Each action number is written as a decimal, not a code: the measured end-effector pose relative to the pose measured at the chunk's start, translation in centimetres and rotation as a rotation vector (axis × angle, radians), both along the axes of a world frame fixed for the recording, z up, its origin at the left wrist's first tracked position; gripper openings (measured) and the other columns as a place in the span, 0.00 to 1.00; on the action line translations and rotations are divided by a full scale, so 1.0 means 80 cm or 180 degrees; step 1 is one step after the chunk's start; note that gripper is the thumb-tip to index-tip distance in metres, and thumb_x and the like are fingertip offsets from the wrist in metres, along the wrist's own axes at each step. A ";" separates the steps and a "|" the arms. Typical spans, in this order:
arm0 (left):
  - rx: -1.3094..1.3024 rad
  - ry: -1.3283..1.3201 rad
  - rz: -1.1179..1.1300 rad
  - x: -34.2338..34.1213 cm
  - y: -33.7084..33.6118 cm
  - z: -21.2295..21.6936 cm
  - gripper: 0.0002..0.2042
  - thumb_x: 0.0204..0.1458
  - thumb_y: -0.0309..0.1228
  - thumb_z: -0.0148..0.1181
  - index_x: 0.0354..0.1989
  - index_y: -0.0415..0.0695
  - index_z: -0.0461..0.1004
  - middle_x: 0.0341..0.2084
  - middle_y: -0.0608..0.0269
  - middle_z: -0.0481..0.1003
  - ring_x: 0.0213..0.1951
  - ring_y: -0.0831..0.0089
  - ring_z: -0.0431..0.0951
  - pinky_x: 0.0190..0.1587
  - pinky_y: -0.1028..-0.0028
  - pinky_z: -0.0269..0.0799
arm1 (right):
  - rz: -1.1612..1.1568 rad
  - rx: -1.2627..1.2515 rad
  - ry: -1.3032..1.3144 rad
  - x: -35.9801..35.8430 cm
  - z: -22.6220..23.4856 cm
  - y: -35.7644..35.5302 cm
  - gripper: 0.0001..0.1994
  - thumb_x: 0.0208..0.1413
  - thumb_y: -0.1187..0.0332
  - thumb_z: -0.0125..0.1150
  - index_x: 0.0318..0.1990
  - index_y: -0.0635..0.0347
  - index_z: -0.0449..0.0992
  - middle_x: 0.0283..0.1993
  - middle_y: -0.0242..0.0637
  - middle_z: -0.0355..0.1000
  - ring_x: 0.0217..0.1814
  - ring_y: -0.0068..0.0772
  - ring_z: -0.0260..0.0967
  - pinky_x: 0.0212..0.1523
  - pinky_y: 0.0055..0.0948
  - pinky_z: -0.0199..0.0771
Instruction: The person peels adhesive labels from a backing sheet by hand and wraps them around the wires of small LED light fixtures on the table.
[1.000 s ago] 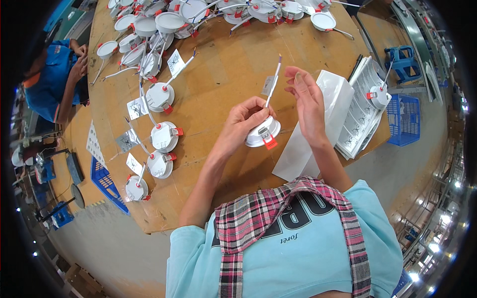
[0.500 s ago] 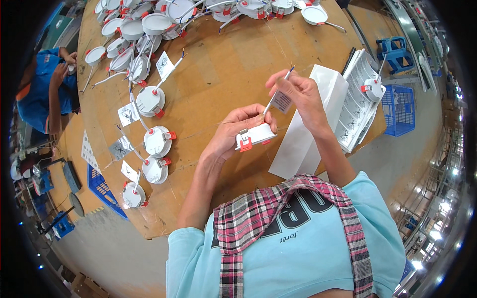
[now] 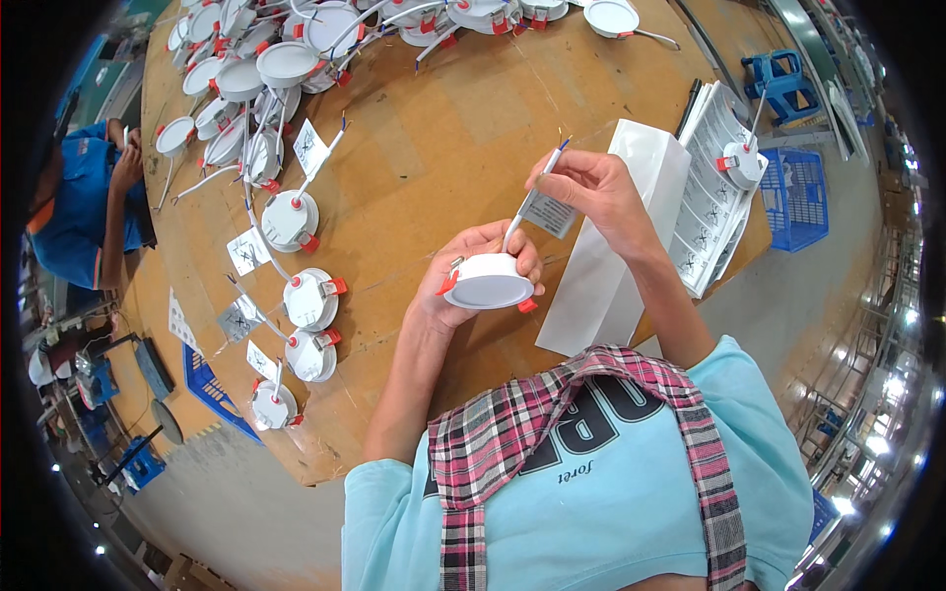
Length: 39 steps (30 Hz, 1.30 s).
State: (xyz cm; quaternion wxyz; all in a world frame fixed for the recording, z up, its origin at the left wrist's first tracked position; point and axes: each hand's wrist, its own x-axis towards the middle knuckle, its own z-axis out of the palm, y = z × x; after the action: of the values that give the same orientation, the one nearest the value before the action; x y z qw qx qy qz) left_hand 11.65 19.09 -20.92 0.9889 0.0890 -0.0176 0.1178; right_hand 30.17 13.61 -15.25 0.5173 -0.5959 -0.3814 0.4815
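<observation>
My left hand [image 3: 439, 295] is closed round a round white downlight [image 3: 490, 284] with red-tipped spring clips, its pale front face tilted down toward me. A white cable [image 3: 514, 227] rises from behind the lamp and ends in bare coloured wires. On the cable hangs a printed label [image 3: 549, 214]. My right hand [image 3: 609, 200] pinches the label against the cable near its upper end. Left of my hands, several downlights lie back side up in a column, among them one [image 3: 311, 299] with a label on its cable.
Many unlabelled downlights [image 3: 286, 63] are heaped at the table's far left. A long white box [image 3: 616, 251] lies right of my hands, beside label sheets [image 3: 702, 212] with another downlight [image 3: 741, 164] on them. Blue crates [image 3: 794, 202] stand beyond the table [image 3: 434, 138]. A co-worker [image 3: 89, 207] is at the left.
My left hand has turned the downlight so its front face now shows. The label hangs flatter along the cable, and my right hand has moved slightly down with it.
</observation>
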 end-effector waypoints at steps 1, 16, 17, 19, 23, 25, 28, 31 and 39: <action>0.0002 -0.0005 -0.0016 0.002 0.000 0.000 0.08 0.57 0.33 0.52 0.35 0.40 0.67 0.30 0.54 0.73 0.34 0.63 0.74 0.42 0.64 0.73 | 0.0047 0.0118 -0.0128 0.001 -0.001 0.001 0.11 0.53 0.64 0.64 0.34 0.64 0.79 0.29 0.31 0.74 0.34 0.18 0.67 0.38 0.20 0.65; 0.2742 0.2333 0.1540 -0.010 0.008 0.041 0.08 0.54 0.29 0.57 0.37 0.37 0.76 0.32 0.64 0.75 0.35 0.79 0.75 0.40 0.79 0.69 | -0.0123 0.0264 -0.0325 -0.011 -0.004 0.012 0.13 0.53 0.68 0.62 0.44 0.63 0.75 0.37 0.33 0.73 0.41 0.24 0.69 0.49 0.24 0.66; 0.2970 0.2419 0.1577 -0.009 0.007 0.040 0.08 0.54 0.29 0.57 0.37 0.36 0.77 0.32 0.64 0.75 0.35 0.79 0.75 0.40 0.79 0.69 | -0.0109 0.0279 -0.0350 -0.014 -0.003 0.013 0.13 0.53 0.68 0.62 0.44 0.63 0.75 0.37 0.33 0.73 0.41 0.24 0.69 0.49 0.24 0.66; 0.3205 0.2488 0.1638 -0.008 0.005 0.043 0.08 0.54 0.29 0.58 0.36 0.36 0.77 0.32 0.64 0.75 0.35 0.78 0.75 0.40 0.78 0.69 | -0.0152 0.0382 -0.0266 -0.018 0.001 0.016 0.14 0.53 0.70 0.62 0.46 0.63 0.74 0.38 0.32 0.74 0.41 0.21 0.69 0.48 0.23 0.67; 0.2914 0.2257 0.1497 -0.007 0.002 0.051 0.08 0.53 0.27 0.57 0.37 0.37 0.78 0.30 0.65 0.74 0.33 0.79 0.73 0.37 0.77 0.68 | -0.0126 0.0610 -0.0090 -0.011 0.004 0.017 0.19 0.50 0.73 0.65 0.50 0.63 0.70 0.33 0.28 0.69 0.37 0.17 0.66 0.46 0.21 0.66; 0.2968 0.2205 0.1458 -0.005 0.000 0.055 0.08 0.53 0.28 0.57 0.37 0.37 0.78 0.30 0.65 0.74 0.34 0.79 0.74 0.37 0.77 0.68 | -0.0101 0.0718 -0.0077 -0.008 0.008 0.015 0.20 0.50 0.74 0.65 0.51 0.63 0.69 0.32 0.28 0.68 0.37 0.17 0.65 0.45 0.21 0.66; 0.3333 0.2407 0.1568 -0.001 -0.008 0.062 0.08 0.53 0.28 0.58 0.37 0.37 0.78 0.31 0.64 0.75 0.35 0.78 0.74 0.39 0.78 0.68 | -0.0141 0.0876 -0.0060 -0.012 0.017 0.010 0.21 0.51 0.73 0.63 0.53 0.63 0.67 0.34 0.28 0.68 0.38 0.18 0.65 0.46 0.21 0.66; 0.4298 0.2789 0.2064 0.003 -0.014 0.060 0.08 0.49 0.26 0.61 0.37 0.39 0.78 0.30 0.62 0.75 0.35 0.75 0.75 0.38 0.76 0.69 | -0.0283 0.0955 0.0143 -0.021 0.021 0.002 0.18 0.53 0.72 0.62 0.52 0.64 0.68 0.36 0.29 0.69 0.40 0.18 0.66 0.46 0.20 0.67; 0.5737 0.3076 0.3023 0.005 -0.044 0.035 0.06 0.43 0.26 0.64 0.31 0.43 0.78 0.31 0.59 0.74 0.35 0.61 0.72 0.38 0.66 0.67 | -0.0297 0.0505 -0.0087 -0.027 -0.003 -0.029 0.09 0.54 0.71 0.61 0.41 0.67 0.74 0.37 0.32 0.73 0.39 0.19 0.68 0.43 0.19 0.68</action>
State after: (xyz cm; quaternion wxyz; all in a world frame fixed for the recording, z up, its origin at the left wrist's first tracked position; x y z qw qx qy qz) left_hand 12.04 15.57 -18.10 0.3219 0.8045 0.3241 0.3796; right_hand 28.00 11.33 -15.52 0.5795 -0.5766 -0.3972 0.4170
